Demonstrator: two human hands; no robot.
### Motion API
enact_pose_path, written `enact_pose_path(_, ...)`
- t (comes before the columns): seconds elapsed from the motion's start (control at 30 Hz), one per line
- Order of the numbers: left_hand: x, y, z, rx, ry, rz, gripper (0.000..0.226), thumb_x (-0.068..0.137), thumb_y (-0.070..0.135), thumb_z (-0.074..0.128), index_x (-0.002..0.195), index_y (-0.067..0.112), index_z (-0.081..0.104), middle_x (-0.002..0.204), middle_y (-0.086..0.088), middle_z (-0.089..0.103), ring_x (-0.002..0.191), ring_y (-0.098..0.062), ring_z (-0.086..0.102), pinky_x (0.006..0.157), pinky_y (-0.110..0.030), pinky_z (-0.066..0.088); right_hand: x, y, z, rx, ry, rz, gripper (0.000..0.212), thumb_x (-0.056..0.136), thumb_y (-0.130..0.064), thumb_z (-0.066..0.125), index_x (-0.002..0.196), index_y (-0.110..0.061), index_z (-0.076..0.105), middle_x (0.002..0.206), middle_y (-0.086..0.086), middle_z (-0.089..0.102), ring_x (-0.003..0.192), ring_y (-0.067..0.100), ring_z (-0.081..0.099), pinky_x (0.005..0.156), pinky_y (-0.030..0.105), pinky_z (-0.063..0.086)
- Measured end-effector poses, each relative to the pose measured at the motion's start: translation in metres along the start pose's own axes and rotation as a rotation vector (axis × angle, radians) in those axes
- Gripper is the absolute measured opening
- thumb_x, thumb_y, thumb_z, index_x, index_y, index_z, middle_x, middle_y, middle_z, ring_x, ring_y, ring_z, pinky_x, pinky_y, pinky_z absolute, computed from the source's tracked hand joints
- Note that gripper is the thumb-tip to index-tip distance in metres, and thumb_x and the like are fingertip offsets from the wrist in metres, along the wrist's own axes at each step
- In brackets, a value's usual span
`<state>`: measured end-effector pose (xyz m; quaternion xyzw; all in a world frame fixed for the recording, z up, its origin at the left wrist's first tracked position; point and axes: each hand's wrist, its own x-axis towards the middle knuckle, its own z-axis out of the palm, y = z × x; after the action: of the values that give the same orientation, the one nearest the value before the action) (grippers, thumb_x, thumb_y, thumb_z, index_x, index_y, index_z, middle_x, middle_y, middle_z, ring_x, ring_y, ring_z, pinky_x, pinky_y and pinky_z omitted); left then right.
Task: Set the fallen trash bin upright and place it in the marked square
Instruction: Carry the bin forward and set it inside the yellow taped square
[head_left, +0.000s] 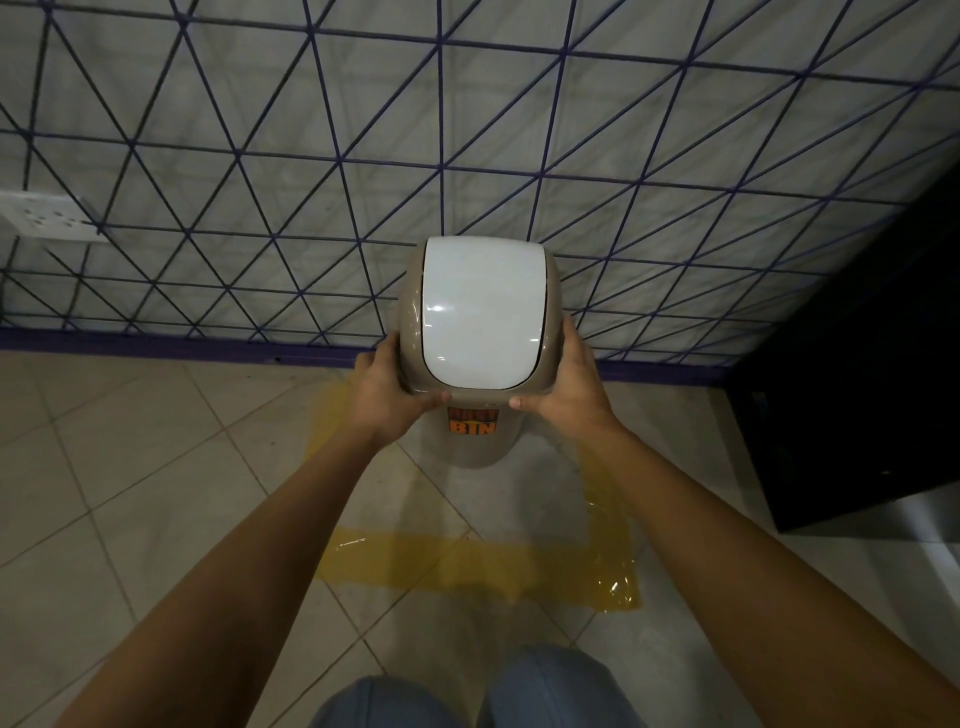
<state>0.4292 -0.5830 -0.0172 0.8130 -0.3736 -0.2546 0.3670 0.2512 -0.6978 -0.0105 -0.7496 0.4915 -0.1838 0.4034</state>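
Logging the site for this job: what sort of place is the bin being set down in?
Probably an indoor room corner, home or office. It has a tiled floor, a wall with a purple triangle pattern and a socket plate, and yellow tape marking a square. Both hands hold the trash bin upright there.

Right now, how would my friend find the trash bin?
Look at the wall with purple criss-cross lines, then down to the yellow taped square on the floor. The trash bin stands there between two hands: beige, shiny white lid, orange BIN sticker.

Indoor room corner, tiled floor, wall with purple triangle pattern, wall socket
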Motion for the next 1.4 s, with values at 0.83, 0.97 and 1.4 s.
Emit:
enact_pose_path(0.83,-0.009,0.010,0.004,0.116,0.079,0.294,0.109,0.068,0.016,0.082,0.151,0.017,0.012,0.155,-0.010,0.023,0.143,-0.027,0.023,0.114,-0.044,0.030,-0.004,-0.013,-0.004,-0.257,0.063,-0.218,0.124,0.060,-0.015,0.087,0.150,-0.018,0.002,0.158,0.009,0.004,0.145,0.027,0.007,0.113,0.046,0.024)
enact_pose_path(0.97,-0.007,0.009,0.005,0.117,0.073,0.270,0.110,0.067,0.016,0.083,0.150,0.018,0.012,0.154,-0.012,0.024,0.142,-0.028,0.026,0.112,-0.041,0.028,-0.004,-0.013,-0.003,-0.260,0.062,-0.212,0.123,0.061,-0.014,0.086,0.150,-0.017,0.002,0.158,0.009,0.003,0.145,0.027,0.008,0.113,0.044,0.024)
enact_pose_path(1.4,-0.018,0.014,-0.002,0.100,0.090,0.272,0.096,0.069,0.016,0.080,0.147,0.018,0.024,0.146,-0.013,0.035,0.135,-0.028,0.035,0.107,-0.038,0.036,-0.014,-0.023,-0.011,-0.249,0.038,-0.187,0.121,0.063,-0.019,0.085,0.151,-0.019,0.001,0.157,0.011,0.006,0.144,0.029,0.009,0.112,0.049,0.025)
